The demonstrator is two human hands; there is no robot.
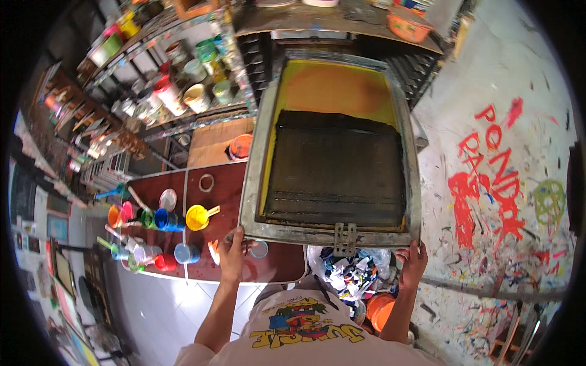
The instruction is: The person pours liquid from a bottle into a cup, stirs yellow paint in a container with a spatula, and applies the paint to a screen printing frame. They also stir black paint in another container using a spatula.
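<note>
In front of me is a large screen printing frame [249, 204] with grey metal edges. Dark ink or coating [336, 165] covers most of its mesh, and a yellow-orange band [332, 85] shows at the far end. My left hand [231, 255] grips the near left corner, fingers curled under the edge. At the near right corner, my right hand [412, 267] is closed on the frame in the same way. A slotted metal bracket [345, 240] sits on the near edge, between my hands. The frame's underside is hidden.
A dark red table [227, 183] at left carries several paint cups, including a yellow cup [197, 218], and a tape roll [206, 183]. Paint-pot shelves [207, 119] stand behind. Below my right hand are a bag of scraps [354, 274] and an orange bucket [381, 311]. A paint-marked wall [488, 183] rises at right.
</note>
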